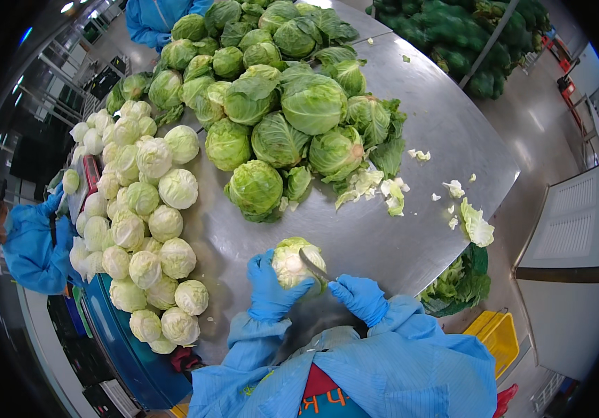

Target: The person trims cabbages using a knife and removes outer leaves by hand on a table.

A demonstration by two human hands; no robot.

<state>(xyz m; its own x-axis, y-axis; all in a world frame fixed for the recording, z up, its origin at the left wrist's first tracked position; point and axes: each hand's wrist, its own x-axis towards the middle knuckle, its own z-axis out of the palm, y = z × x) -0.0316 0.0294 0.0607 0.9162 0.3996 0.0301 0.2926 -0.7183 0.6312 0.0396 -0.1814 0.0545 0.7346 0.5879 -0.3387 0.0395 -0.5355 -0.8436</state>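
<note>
My left hand [273, 290], in a blue glove, holds a pale, trimmed cabbage head [290, 261] from its left and lower sides, over the steel table. In my right hand [359, 298], also gloved in blue, is the handle of a knife [314, 265]. Its curved dark blade lies across the right part of the cabbage, whose pale stem end faces up. Beyond my hands is a heap of green cabbages [314, 103] with outer leaves on. To the left, pale trimmed cabbages [164, 222] are piled along the table.
Leaf scraps [477, 223] lie on the steel table [424, 120] at the right. Below its right edge are cut leaves [453, 285] and a yellow crate [497, 342]. One co-worker [35, 243] is at the far left, another [156, 21] at the top. A blue bin [132, 347] stands lower left.
</note>
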